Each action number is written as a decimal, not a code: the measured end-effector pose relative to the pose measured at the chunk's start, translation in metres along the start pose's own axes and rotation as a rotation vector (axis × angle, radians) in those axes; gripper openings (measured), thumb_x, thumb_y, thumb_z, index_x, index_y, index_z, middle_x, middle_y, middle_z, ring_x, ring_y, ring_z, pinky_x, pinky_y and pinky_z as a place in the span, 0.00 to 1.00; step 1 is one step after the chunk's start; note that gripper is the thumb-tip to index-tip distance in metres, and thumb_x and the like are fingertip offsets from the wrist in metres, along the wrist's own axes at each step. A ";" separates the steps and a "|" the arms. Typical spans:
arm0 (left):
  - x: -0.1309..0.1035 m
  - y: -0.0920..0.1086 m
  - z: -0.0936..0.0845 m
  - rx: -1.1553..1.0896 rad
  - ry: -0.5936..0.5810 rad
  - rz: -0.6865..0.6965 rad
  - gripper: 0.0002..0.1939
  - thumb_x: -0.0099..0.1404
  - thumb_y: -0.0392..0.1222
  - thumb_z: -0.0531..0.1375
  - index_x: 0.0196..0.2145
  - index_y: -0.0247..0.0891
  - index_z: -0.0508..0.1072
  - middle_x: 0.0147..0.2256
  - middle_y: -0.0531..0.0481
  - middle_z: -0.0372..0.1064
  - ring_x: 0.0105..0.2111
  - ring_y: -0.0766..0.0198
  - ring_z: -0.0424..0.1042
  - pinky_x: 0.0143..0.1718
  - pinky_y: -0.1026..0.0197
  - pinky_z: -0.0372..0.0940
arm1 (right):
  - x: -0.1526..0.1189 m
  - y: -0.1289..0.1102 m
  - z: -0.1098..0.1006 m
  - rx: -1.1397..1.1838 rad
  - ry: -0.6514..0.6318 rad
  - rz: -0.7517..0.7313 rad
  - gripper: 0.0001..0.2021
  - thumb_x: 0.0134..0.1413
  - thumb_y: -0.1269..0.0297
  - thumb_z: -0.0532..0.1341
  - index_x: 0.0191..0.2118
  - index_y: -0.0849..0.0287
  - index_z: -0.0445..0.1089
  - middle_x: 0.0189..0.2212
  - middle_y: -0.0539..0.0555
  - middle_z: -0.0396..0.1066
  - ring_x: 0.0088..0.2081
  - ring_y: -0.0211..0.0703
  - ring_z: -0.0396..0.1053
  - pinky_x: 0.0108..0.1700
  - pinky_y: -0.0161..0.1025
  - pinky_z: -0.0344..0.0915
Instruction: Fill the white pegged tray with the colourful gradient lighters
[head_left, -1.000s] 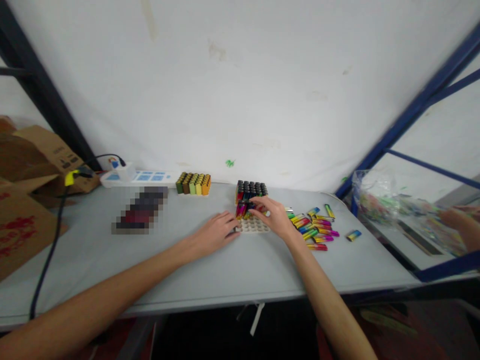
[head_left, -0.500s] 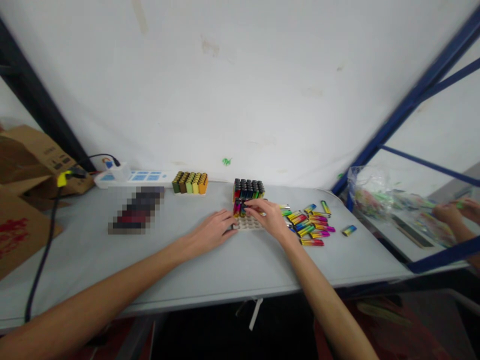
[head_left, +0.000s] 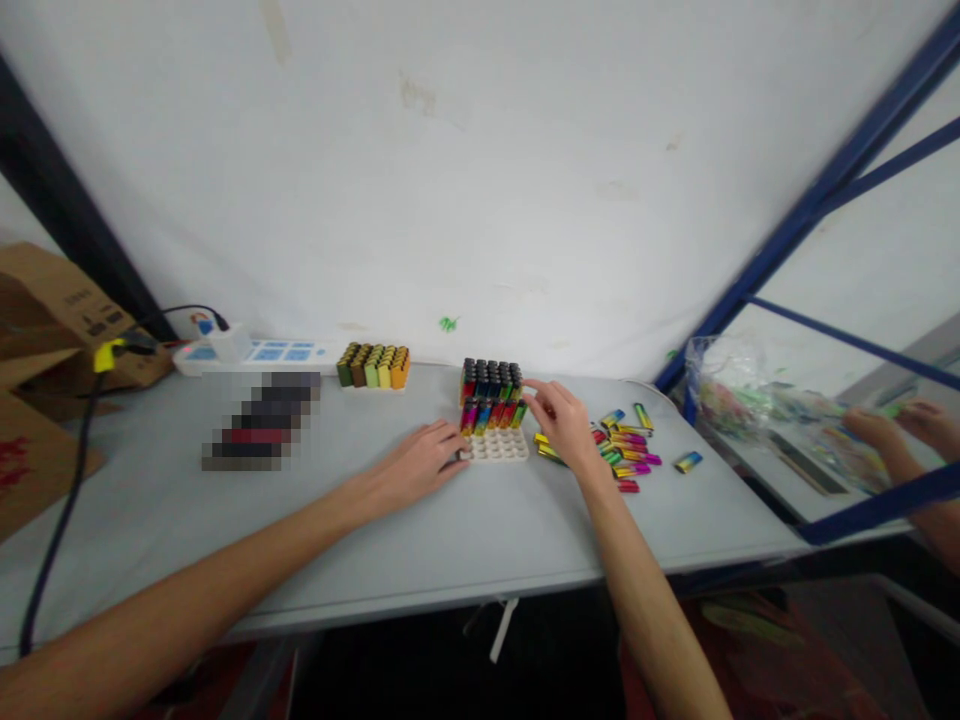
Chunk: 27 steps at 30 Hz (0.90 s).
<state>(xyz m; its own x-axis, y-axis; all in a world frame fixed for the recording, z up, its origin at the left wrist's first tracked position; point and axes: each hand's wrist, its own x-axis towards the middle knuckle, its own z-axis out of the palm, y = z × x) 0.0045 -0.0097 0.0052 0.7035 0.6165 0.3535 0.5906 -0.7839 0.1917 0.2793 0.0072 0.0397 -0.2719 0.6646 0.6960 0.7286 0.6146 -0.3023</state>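
My left hand point(head_left: 424, 462) grips the left edge of a white tray with round holes point(head_left: 499, 448). Along the tray's back stands a row of shiny multicoloured lighters point(head_left: 495, 414). Behind them is a block of black-topped lighters point(head_left: 491, 378). My right hand point(head_left: 561, 420) is at the right end of the standing lighters, thumb and index finger apart, with no lighter visible between them. Its fingertips are close to the end lighters; whether they touch cannot be made out. Loose lighters point(head_left: 630, 447) lie in a pile to its right, partly covered by that hand.
Upright green, yellow and orange pieces point(head_left: 375, 367) stand at the back left. Left of them are a power strip point(head_left: 289, 352), a pixelated item point(head_left: 262, 422) and cardboard boxes point(head_left: 45, 400). A blue frame point(head_left: 750, 305) borders the right, with another person's hands point(head_left: 892, 425) beyond it.
My right hand has moved right from the standing row, uncovering its lighters and the tray's holes. The left hand stays at the tray's edge. The view has shifted slightly.
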 end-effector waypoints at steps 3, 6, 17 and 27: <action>0.000 0.000 -0.001 -0.007 -0.002 0.002 0.08 0.74 0.41 0.58 0.45 0.36 0.75 0.44 0.43 0.72 0.46 0.54 0.70 0.51 0.53 0.67 | -0.006 0.027 -0.027 -0.102 -0.036 0.118 0.12 0.68 0.61 0.58 0.45 0.59 0.77 0.31 0.54 0.72 0.31 0.43 0.70 0.39 0.39 0.67; 0.000 0.000 -0.001 -0.015 -0.008 -0.005 0.07 0.73 0.40 0.59 0.45 0.36 0.75 0.44 0.43 0.72 0.47 0.54 0.70 0.52 0.52 0.66 | -0.015 0.049 -0.045 -0.128 -0.228 0.234 0.07 0.63 0.62 0.64 0.40 0.58 0.78 0.33 0.55 0.76 0.35 0.45 0.73 0.42 0.40 0.68; 0.000 0.001 -0.002 -0.021 -0.021 -0.022 0.08 0.74 0.41 0.58 0.46 0.36 0.75 0.45 0.43 0.72 0.47 0.54 0.70 0.53 0.51 0.67 | -0.023 0.057 -0.047 -0.115 -0.444 0.336 0.10 0.54 0.64 0.71 0.42 0.58 0.79 0.39 0.56 0.78 0.41 0.47 0.75 0.46 0.41 0.69; -0.001 -0.002 0.001 -0.034 0.015 -0.003 0.08 0.73 0.41 0.58 0.45 0.37 0.75 0.44 0.44 0.72 0.47 0.54 0.70 0.51 0.52 0.67 | -0.027 0.074 -0.032 -0.210 -0.411 0.288 0.06 0.53 0.69 0.70 0.38 0.59 0.79 0.39 0.59 0.77 0.44 0.49 0.74 0.51 0.46 0.68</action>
<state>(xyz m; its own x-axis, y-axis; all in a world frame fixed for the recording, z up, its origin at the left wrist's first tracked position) 0.0030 -0.0083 0.0034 0.6955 0.6178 0.3669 0.5786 -0.7843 0.2238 0.3609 0.0210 0.0196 -0.2355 0.9310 0.2790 0.9084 0.3129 -0.2774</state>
